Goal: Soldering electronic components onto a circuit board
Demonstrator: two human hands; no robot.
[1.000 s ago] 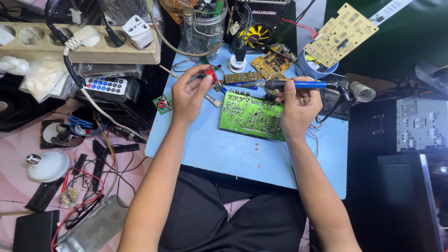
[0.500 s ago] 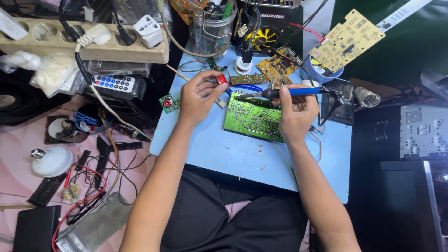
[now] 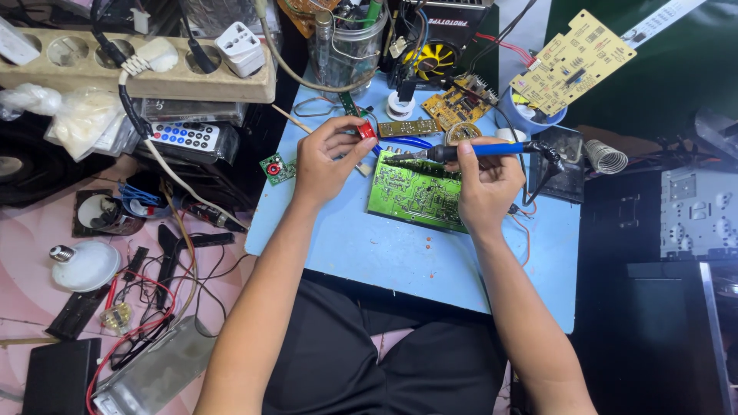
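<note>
A blue tabletop (image 3: 400, 253) is laid across the lap, and soldering work on a green board (image 3: 419, 194) is judged to be the step in hand. The board lies flat on the tabletop, directly under and between the two grips, its far edge just below the iron's tip.

The right hand (image 3: 486, 184) is closed around a blue-handled iron (image 3: 469, 151), which is held nearly level and pointed toward the left hand; the metal tip is seen just above the board's far edge, and whether it touches a joint cannot be told. The left hand (image 3: 327, 157) is pinched, thumb against fingers, on a small red part (image 3: 367, 131), held just beyond the iron's tip and above the board's far left corner (what the part is cannot be made out at this size).

Beyond the right grip a yellow board (image 3: 573, 60) is propped on a blue cup (image 3: 530, 115), and a small green board (image 3: 272, 168) lies just left of the left wrist.

The next move is judged to call for a steady tip on one pad only, the red part brought to meet it, and neighbouring joints left unbridged.
</note>
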